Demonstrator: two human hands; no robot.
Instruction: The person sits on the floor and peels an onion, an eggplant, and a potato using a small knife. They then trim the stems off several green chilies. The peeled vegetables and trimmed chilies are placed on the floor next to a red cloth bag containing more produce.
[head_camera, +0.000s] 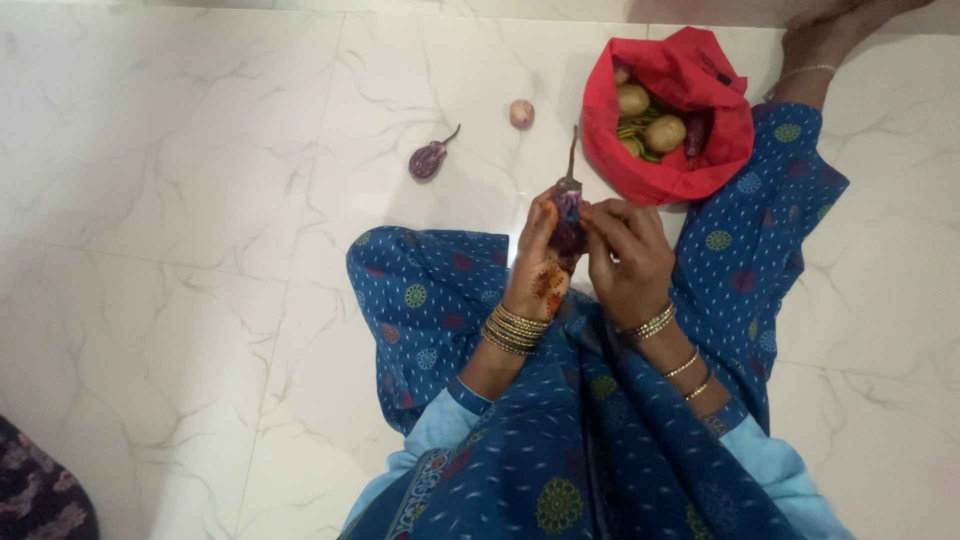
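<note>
We sit on the white marble floor (200, 200) with our knees spread under a blue printed dress (430, 300), and we hold a small purple brinjal (568, 222) up in front of us, over the lap, between both hands. Our left hand (538, 268) cups it from the left, fingers curled close around its body, while our right hand (628, 258) closes on it from the right, thumb and fingers pressed together against the skin; whether the right hand also holds a blade, we cannot tell. The brinjal's stem (573, 155) points away from us, toward a red cloth bag (690, 175) that lies open on the floor just beyond our hands. Inside the bag we see potatoes (664, 132), some green pieces and another dark brinjal. A second brinjal (428, 159) lies alone on the floor to the left, and a small pale bulb, perhaps an onion (521, 113), lies near it, well apart from the bag. A foot (835, 30) with an anklet rests beyond the bag. We judge the main risk to be the grip: the brinjal is small, smooth and rounded, and both hands crowd it, so a twist or a pull on the stem could make it slip and drop onto the dress or roll across the hard floor. With fingers this close together, any sharp edge worked between them could also nick a fingertip.
</note>
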